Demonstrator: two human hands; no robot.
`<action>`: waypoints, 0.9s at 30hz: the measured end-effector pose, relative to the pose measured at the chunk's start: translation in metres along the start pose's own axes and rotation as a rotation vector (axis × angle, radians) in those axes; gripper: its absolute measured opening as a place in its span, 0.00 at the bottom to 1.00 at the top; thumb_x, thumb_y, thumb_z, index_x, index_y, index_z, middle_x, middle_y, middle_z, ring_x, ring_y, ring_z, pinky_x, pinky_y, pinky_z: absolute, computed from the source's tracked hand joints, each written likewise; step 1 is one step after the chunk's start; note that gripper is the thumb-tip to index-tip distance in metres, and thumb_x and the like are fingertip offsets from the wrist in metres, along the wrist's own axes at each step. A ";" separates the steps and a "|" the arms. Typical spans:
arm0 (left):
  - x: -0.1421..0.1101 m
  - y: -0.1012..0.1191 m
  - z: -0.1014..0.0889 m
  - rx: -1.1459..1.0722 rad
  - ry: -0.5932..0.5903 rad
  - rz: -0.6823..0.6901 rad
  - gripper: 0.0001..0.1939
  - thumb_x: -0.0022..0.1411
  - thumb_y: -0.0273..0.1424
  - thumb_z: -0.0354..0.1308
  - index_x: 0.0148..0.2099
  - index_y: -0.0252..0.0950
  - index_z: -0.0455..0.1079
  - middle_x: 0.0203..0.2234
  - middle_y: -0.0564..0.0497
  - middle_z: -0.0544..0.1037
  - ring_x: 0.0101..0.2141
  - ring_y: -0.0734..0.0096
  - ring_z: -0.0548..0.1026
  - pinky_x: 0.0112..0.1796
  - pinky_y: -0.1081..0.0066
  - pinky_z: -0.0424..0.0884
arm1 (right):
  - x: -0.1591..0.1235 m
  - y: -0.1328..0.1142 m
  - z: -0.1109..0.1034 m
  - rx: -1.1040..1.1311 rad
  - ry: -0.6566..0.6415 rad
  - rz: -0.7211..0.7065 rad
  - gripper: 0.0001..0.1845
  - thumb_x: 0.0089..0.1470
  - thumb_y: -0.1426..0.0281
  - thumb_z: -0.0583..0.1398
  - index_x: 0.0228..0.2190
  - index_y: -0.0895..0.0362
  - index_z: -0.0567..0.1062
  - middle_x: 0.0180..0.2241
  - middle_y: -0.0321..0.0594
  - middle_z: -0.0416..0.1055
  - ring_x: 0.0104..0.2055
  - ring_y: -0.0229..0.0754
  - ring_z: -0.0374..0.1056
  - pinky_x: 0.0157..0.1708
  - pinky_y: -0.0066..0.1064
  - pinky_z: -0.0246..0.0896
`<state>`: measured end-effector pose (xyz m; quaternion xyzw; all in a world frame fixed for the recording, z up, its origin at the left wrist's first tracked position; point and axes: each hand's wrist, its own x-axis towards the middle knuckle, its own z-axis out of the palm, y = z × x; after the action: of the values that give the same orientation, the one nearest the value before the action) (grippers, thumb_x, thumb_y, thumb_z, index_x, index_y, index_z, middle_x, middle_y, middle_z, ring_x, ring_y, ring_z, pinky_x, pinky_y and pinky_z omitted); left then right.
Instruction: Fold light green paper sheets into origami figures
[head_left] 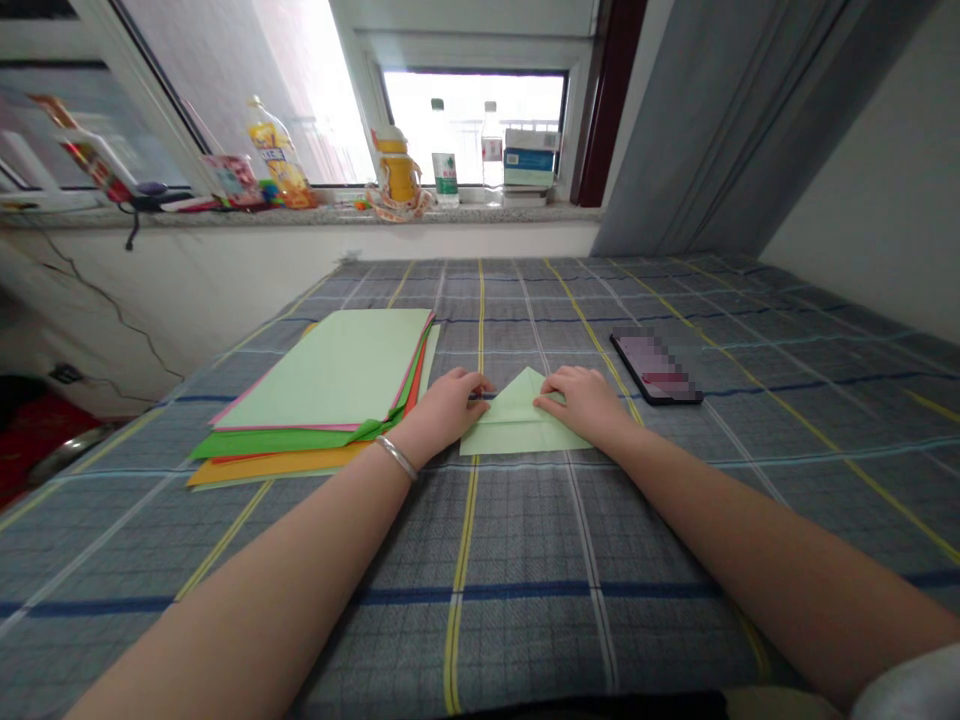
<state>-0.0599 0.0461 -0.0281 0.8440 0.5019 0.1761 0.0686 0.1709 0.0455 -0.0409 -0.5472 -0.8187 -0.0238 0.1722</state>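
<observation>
A bed with a grey checked cover [675, 560] fills most of the view, and at 12 o'clock behind it is a bright window [472, 125] with a stone windowsill [480, 214], where plastic bottles [279, 150] and other small household things stand in a row. A grey curtain [720, 120] hangs at about 1 o'clock. On the bed, a stack of coloured paper [322, 370] lies at 10 o'clock from the hands, with pale green on top and bright green, red and orange sheets showing under it. A smartphone [656, 365] with a blurred screen lies at 2 o'clock. The folded pale green paper [517, 425] lies flat on the cover between the two hands, and its upper side makes a peak. The left hand [448, 410], with a silver bangle [397, 458] on the wrist, touches the upper left slope of the paper, and the right hand [581, 402] touches its upper right slope. Both hands are curved and rest down on it, but I cannot tell if the fingers truly pinch the paper. The soft cover gives no hard surface, so a crease pressed here could be weak or uneven, and unequal pressure from the hands could make the paper slide or twist. The left wrist is also near the stack, so a careless sideways move could push the loose sheets out of line.
</observation>
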 end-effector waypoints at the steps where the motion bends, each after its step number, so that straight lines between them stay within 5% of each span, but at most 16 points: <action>1: -0.001 0.004 0.001 0.065 0.055 0.041 0.12 0.59 0.26 0.54 0.46 0.37 0.71 0.41 0.46 0.73 0.42 0.63 0.71 0.46 0.62 0.67 | 0.000 0.000 0.000 -0.001 0.003 0.000 0.12 0.56 0.59 0.58 0.32 0.53 0.76 0.37 0.39 0.74 0.43 0.45 0.67 0.42 0.35 0.54; 4: -0.003 0.023 0.006 0.195 0.103 0.215 0.12 0.63 0.24 0.49 0.46 0.38 0.70 0.44 0.46 0.73 0.46 0.60 0.69 0.50 0.58 0.65 | 0.000 0.000 0.001 -0.001 0.013 0.002 0.11 0.55 0.59 0.59 0.31 0.53 0.76 0.37 0.39 0.74 0.43 0.45 0.67 0.42 0.35 0.54; 8: -0.005 0.047 0.015 0.087 0.002 0.349 0.13 0.66 0.28 0.47 0.50 0.35 0.66 0.44 0.45 0.72 0.45 0.63 0.70 0.49 0.63 0.67 | -0.001 0.000 0.003 -0.010 0.022 -0.004 0.09 0.56 0.63 0.58 0.32 0.54 0.75 0.36 0.39 0.74 0.42 0.45 0.67 0.41 0.35 0.55; 17: -0.008 0.045 0.028 0.077 -0.152 0.386 0.29 0.68 0.45 0.41 0.66 0.37 0.47 0.65 0.44 0.53 0.64 0.53 0.49 0.60 0.51 0.48 | -0.003 0.019 -0.010 0.190 -0.057 0.153 0.10 0.55 0.64 0.57 0.35 0.55 0.75 0.36 0.40 0.75 0.37 0.43 0.69 0.36 0.32 0.59; 22: -0.008 0.047 0.027 0.148 -0.204 0.396 0.32 0.68 0.49 0.36 0.68 0.41 0.45 0.66 0.50 0.50 0.64 0.52 0.47 0.60 0.50 0.46 | -0.011 0.049 -0.025 0.364 -0.186 0.235 0.17 0.50 0.63 0.61 0.42 0.55 0.74 0.40 0.41 0.74 0.40 0.43 0.69 0.38 0.31 0.60; 27: -0.008 0.049 0.024 0.174 -0.207 0.397 0.33 0.67 0.51 0.36 0.68 0.43 0.43 0.66 0.49 0.49 0.64 0.51 0.46 0.59 0.49 0.46 | -0.015 0.067 -0.033 0.492 -0.311 0.305 0.21 0.49 0.67 0.62 0.46 0.58 0.71 0.31 0.38 0.70 0.30 0.37 0.66 0.27 0.27 0.57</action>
<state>-0.0142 0.0162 -0.0382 0.9425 0.3295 0.0549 0.0108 0.2453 0.0519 -0.0246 -0.6028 -0.7249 0.2846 0.1737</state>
